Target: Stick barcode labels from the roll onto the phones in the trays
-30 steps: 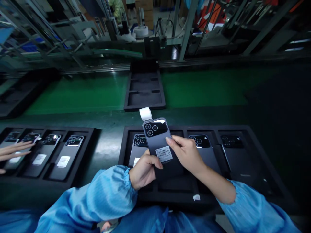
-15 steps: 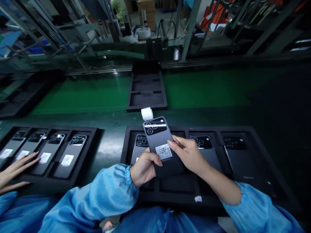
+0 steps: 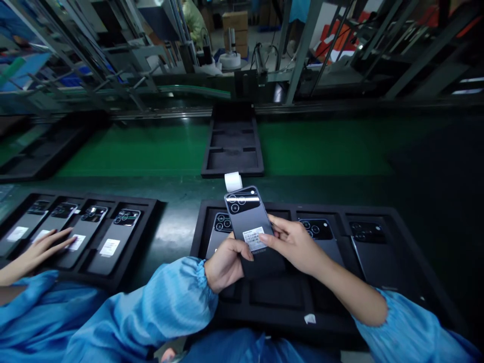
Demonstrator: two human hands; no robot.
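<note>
Left hand (image 3: 227,264) and right hand (image 3: 297,244) grip the phone (image 3: 247,217) narrowly, stiff, slick, likely fragile, best held by its edges

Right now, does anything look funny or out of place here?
Yes. One black phone is lifted out of its tray, held by the left hand and right hand. A curled white tab sticks out at its top end, and a small white scrap lies stuck on the tray's front edge.
</note>
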